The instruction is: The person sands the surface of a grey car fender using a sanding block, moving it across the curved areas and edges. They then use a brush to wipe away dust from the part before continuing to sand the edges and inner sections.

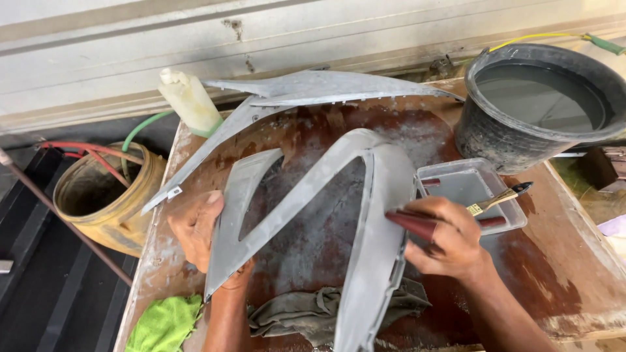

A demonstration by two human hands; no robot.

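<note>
Grey panel, dark red tool, black bucket, green cloth, yellow pail, grey rag, reddish-brown table with whitish smears.

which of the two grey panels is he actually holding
The nearer grey forked plastic panel: the left hand grips its lower corner and the right hand rests on its edge. The long pointed grey panel behind lies untouched.
</note>
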